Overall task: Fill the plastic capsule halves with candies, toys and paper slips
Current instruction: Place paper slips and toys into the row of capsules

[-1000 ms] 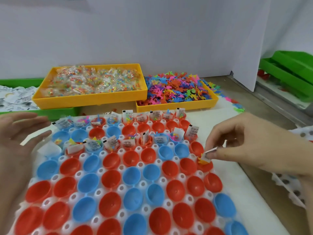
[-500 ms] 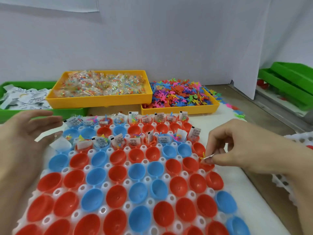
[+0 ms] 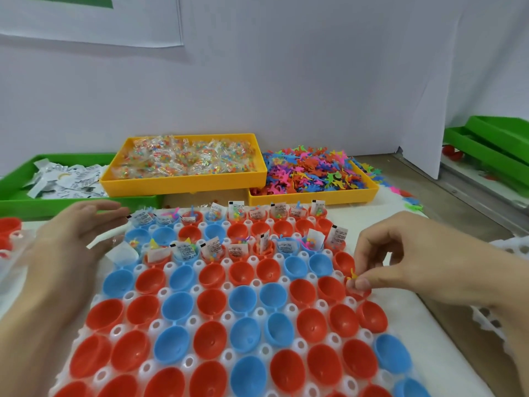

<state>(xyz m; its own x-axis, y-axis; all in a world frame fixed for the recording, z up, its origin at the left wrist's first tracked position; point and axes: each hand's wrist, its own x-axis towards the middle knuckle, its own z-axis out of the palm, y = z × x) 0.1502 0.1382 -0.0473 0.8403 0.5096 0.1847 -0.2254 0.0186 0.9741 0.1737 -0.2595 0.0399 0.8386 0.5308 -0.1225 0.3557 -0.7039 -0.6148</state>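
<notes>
Pinching what looks like a small yellow toy, right hand fingers curled; left hand flat, released.

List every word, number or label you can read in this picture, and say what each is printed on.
No text can be read.
White paper slips standing in the filled red and blue plastic capsule halves: black print and black corner marks, too small and blurred to read.
White paper slips in the green plastic tray: dark print, blurred.
White sheet with a green patch on the wall: no lettering visible.
</notes>
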